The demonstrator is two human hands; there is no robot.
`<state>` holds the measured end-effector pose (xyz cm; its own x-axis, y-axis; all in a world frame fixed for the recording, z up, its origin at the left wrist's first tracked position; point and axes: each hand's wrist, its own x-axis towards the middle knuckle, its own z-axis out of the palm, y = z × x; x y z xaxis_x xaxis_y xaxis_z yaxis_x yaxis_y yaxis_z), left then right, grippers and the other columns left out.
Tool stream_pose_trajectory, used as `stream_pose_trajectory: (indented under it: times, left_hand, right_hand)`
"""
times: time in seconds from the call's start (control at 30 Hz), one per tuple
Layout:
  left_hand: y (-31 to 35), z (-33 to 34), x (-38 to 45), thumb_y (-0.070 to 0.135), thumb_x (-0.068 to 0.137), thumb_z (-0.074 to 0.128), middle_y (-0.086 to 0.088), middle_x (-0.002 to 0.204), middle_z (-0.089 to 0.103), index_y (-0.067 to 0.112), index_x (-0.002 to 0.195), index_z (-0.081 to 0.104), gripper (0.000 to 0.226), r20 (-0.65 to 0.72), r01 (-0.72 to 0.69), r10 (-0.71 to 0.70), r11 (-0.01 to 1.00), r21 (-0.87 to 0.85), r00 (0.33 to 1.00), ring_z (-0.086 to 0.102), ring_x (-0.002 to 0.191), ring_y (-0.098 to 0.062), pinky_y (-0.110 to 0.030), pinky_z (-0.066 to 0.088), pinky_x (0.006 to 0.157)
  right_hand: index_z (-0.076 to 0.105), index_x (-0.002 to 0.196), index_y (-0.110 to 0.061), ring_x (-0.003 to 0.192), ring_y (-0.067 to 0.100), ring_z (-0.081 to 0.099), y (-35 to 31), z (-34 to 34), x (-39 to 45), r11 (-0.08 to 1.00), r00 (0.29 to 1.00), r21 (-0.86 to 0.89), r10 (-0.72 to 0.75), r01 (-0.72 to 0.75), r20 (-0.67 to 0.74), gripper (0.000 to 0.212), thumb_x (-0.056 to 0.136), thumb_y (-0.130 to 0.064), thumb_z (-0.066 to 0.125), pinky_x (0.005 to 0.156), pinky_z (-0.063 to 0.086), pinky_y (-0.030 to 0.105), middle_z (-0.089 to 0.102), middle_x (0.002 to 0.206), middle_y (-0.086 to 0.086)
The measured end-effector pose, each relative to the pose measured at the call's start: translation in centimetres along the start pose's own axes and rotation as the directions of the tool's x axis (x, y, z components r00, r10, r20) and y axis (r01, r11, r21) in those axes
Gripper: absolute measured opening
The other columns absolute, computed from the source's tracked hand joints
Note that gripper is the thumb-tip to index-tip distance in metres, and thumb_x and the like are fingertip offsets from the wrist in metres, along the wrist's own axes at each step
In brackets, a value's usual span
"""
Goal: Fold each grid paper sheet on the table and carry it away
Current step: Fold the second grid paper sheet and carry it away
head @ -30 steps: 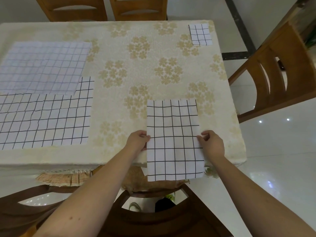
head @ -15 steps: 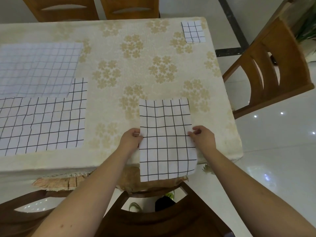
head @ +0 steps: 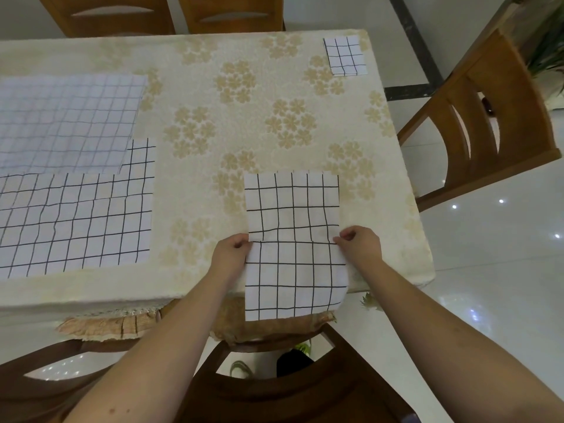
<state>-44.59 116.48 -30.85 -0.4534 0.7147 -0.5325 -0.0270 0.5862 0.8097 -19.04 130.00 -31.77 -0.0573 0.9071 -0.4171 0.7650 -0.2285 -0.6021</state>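
Chair back (head: 305, 389) sits nearest me. Above it, my left hand (head: 230, 254) and right hand (head: 360, 248) pinch the side edges of the half-folded grid sheet (head: 293, 206), which has barely shifted in the past second, its near half overhanging the table (head: 244, 132). I judge another fold comes next. Two unfolded sheets (head: 76, 209) lie left; a small folded one (head: 345, 56) sits far right.

Floral-clothed table (head: 244, 123) bears four grid sheets (head: 293, 215), one small (head: 345, 56).

Readable text: none in view.
Grid paper sheet (head: 294, 239): ruled black squares only, no words or numbers.
Tablecloth (head: 244, 117): pale flower print, no lettering.
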Motion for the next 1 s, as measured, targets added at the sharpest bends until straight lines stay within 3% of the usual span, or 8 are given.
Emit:
stream_pose_trajectory:
  times: [0.2,0.33,0.43,0.5,0.67,0.77,0.87,1.0]
  left_hand:
    - [0.0,-0.1,-0.3,0.014,0.092,0.060,0.005,0.090,0.076,0.030,0.085,0.077,0.024,-0.036,-0.048,0.047,0.998,-0.041,0.998,0.071,0.085,-0.019,-0.041,0.058,0.080]
    - [0.0,-0.5,-0.3,0.011,0.092,0.058,-0.002,0.089,0.075,0.024,0.083,0.076,0.025,-0.029,-0.037,0.034,0.995,-0.096,0.999,0.070,0.088,-0.028,-0.042,0.058,0.078]
    - [0.0,-0.8,-0.2,0.011,0.091,0.060,-0.003,0.089,0.076,0.023,0.085,0.077,0.021,-0.018,-0.037,0.035,0.990,-0.134,0.999,0.071,0.086,-0.026,-0.040,0.059,0.074]
    - [0.0,-0.9,-0.1,0.011,0.091,0.061,-0.004,0.091,0.076,0.023,0.086,0.077,0.021,-0.007,-0.041,0.040,0.985,-0.168,0.999,0.072,0.087,-0.026,-0.040,0.058,0.077]
    - [-0.3,-1.4,0.2,0.015,0.092,0.063,-0.009,0.099,0.074,0.019,0.100,0.074,0.015,0.059,-0.013,0.026,0.976,-0.219,0.998,0.070,0.095,-0.029,-0.045,0.055,0.089]
    - [-0.2,-1.8,0.4,0.015,0.091,0.065,-0.011,0.097,0.074,0.016,0.101,0.073,0.012,0.076,0.017,-0.003,0.982,-0.186,0.997,0.070,0.095,-0.032,-0.045,0.056,0.088]
    - [0.0,-2.2,0.4,0.011,0.091,0.064,-0.014,0.092,0.073,0.015,0.097,0.072,0.011,0.079,0.013,-0.002,0.991,-0.134,0.997,0.069,0.094,-0.036,-0.038,0.058,0.083]
    - [0.3,-2.7,0.3,0.007,0.091,0.064,-0.027,0.097,0.067,0.016,0.103,0.071,0.017,0.129,-0.015,0.019,0.999,-0.030,0.991,0.067,0.094,-0.037,-0.045,0.055,0.091]
  right_hand:
    - [0.061,0.086,-0.024,0.071,0.003,0.055,0.2,0.0,-1.3,0.992,0.996,0.093,-0.086,0.090,-0.037,0.012,0.084,-0.028,0.072,0.059,0.034,0.008,0.060,0.077,-0.013]
    - [0.058,0.088,-0.025,0.071,-0.003,0.056,-0.1,-0.2,-1.8,0.974,0.996,0.210,-0.087,0.090,-0.024,0.014,0.085,-0.028,0.071,0.056,0.039,0.006,0.062,0.081,-0.013]
    - [0.057,0.104,-0.024,0.080,0.007,0.062,-0.5,-0.4,-2.2,0.934,0.997,0.357,-0.041,0.016,0.063,0.028,0.083,-0.027,0.075,0.067,0.048,0.017,0.064,0.092,-0.007]
    - [0.055,0.112,-0.026,0.081,0.012,0.066,-1.0,-0.7,-2.3,0.906,0.988,0.419,-0.007,-0.058,0.153,0.038,0.081,-0.024,0.077,0.067,0.051,0.023,0.067,0.092,-0.005]
    - [0.072,0.078,-0.023,0.045,-0.008,0.055,-1.7,-1.6,-1.9,0.928,0.965,0.368,-0.040,-0.061,0.260,0.006,0.081,-0.020,0.076,0.043,0.037,0.006,0.064,0.057,-0.016]
    - [0.063,0.051,-0.032,0.040,-0.007,0.048,-1.9,-1.8,-1.9,0.938,0.971,0.345,-0.103,0.023,0.215,0.035,0.083,-0.023,0.074,0.041,0.032,0.005,0.057,0.047,-0.019]
    - [0.069,0.066,-0.032,0.049,-0.005,0.054,-1.9,-2.1,-2.2,0.943,0.959,0.322,-0.165,0.085,0.230,0.020,0.085,-0.025,0.072,0.047,0.038,0.008,0.063,0.058,-0.016]
    - [0.071,0.089,-0.024,0.063,0.000,0.067,-1.7,-2.6,-2.5,0.914,0.919,0.397,-0.226,0.086,0.322,0.006,0.088,-0.019,0.069,0.053,0.046,0.009,0.073,0.071,-0.010]
